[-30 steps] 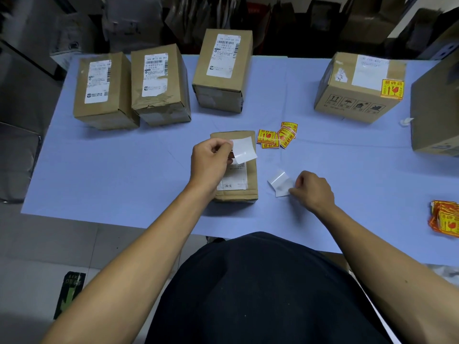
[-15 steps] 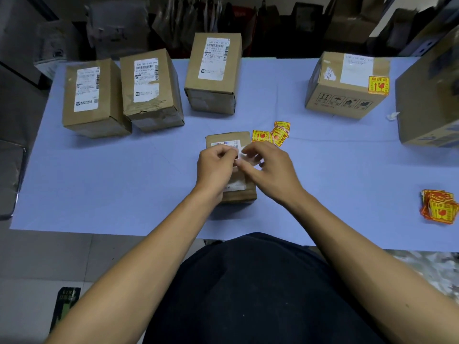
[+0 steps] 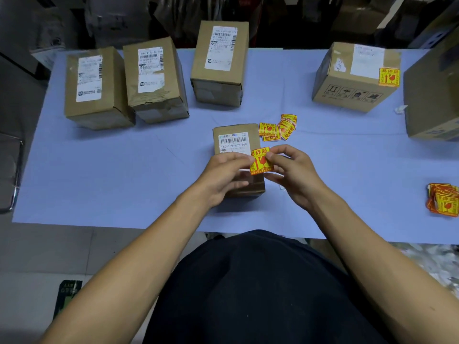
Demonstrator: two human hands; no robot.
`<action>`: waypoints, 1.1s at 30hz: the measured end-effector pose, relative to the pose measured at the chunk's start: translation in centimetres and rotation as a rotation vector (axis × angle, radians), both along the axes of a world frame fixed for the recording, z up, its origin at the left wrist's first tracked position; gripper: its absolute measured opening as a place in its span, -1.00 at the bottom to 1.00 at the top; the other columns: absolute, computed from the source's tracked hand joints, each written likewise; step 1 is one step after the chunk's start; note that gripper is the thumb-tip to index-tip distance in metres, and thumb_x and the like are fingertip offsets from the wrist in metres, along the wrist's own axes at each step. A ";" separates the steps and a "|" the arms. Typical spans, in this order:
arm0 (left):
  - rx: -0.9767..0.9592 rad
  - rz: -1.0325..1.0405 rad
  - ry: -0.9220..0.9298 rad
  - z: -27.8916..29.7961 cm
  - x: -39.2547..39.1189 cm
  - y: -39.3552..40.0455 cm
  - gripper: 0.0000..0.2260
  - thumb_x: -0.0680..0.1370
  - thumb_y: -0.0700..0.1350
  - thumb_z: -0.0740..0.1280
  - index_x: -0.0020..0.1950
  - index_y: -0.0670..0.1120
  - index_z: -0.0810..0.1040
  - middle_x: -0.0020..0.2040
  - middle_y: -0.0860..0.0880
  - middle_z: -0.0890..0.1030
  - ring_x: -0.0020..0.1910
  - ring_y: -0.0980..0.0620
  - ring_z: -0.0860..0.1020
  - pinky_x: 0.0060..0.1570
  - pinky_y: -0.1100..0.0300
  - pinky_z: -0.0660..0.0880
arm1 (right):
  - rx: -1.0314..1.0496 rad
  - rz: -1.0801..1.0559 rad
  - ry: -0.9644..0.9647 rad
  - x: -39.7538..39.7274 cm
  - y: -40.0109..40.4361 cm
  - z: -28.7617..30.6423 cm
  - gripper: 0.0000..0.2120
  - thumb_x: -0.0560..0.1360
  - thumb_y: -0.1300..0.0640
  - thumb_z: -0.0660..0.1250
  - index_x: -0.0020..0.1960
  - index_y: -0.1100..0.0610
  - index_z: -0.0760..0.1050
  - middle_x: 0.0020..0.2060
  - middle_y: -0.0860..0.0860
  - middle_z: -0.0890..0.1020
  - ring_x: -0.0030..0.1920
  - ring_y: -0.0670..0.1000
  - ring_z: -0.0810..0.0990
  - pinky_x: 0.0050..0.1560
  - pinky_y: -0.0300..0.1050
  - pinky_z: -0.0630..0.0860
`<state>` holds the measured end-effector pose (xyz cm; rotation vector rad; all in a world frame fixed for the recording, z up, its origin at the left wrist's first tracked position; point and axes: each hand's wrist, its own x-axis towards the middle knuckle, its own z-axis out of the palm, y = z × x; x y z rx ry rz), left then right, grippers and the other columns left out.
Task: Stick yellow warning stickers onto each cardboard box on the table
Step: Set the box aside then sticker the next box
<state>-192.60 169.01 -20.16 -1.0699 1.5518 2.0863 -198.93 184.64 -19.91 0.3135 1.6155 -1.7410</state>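
I see the worktop (image 3: 104,170), covered in pale blue, filling most of the view. At its far right edge sits the biggest cardboard box (image 3: 433,95), partly cut off. Just left of it is a squat box (image 3: 347,88) that already carries a yellow warning sticker (image 3: 389,76) on its top right corner. Along the far left stand three upright boxes with white shipping labels: one at the left (image 3: 96,95), one just beside it (image 3: 155,83), and one apart toward the centre (image 3: 219,63). None of these three shows a yellow sticker.

Near me lies the small box (image 3: 236,135), flat, barcode label facing up. My left hand (image 3: 223,177) and right hand (image 3: 295,175) meet over it, and the fingers of both pinch one yellow sticker (image 3: 260,160) by its side edges, printed face up, over the box's right half. I cannot tell whether it touches the cardboard yet.

A stack of stickers (image 3: 443,199) rests at the right edge, and a few loose stickers (image 3: 278,127) lie just beyond the small box.
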 end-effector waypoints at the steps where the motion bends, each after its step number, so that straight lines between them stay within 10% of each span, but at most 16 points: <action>1: -0.005 -0.003 -0.005 -0.1 0.2 0.1 -0.95 0.54 -0.18 0.44 -0.03 -0.12 0.62 -0.06 -0.08 0.69 -0.13 -0.02 0.66 -0.20 0.19 0.61 | 0.015 0.004 -0.003 0.4 0.1 -0.2 -0.88 0.57 0.26 0.36 -0.12 0.10 0.53 -0.27 0.01 0.69 -0.28 -0.05 0.69 -0.27 -0.21 0.60; 10: -0.199 -0.045 -0.005 -1.4 1.0 0.2 -0.88 0.50 -0.30 0.43 -0.17 -0.11 0.59 -0.40 0.03 0.64 -0.39 0.14 0.60 -0.35 0.27 0.59 | 0.307 0.085 0.139 2.3 0.2 -1.8 -0.89 0.54 0.24 0.38 -0.15 0.12 0.52 -0.20 0.02 0.64 -0.18 0.00 0.62 -0.21 -0.15 0.58; 23: -0.537 -0.246 -0.025 -2.7 1.3 -0.1 -0.88 0.46 -0.25 0.45 -0.26 -0.08 0.62 -0.34 -0.07 0.68 -0.38 0.03 0.67 -0.35 0.17 0.63 | 0.486 0.158 0.207 3.0 0.5 -3.4 -0.68 0.45 0.16 0.51 0.12 0.04 0.46 -0.24 0.07 0.66 -0.11 0.08 0.67 -0.03 0.09 0.65; 33: -0.792 -0.442 0.022 -2.9 0.9 0.6 -0.95 0.48 -0.19 0.38 -0.17 -0.08 0.62 -0.24 -0.07 0.70 -0.21 -0.04 0.68 -0.13 0.01 0.66 | 0.622 0.185 0.341 2.8 0.3 -4.2 -0.77 0.44 0.13 0.51 -0.11 0.05 0.43 -0.30 0.06 0.62 -0.18 0.08 0.64 -0.04 0.16 0.63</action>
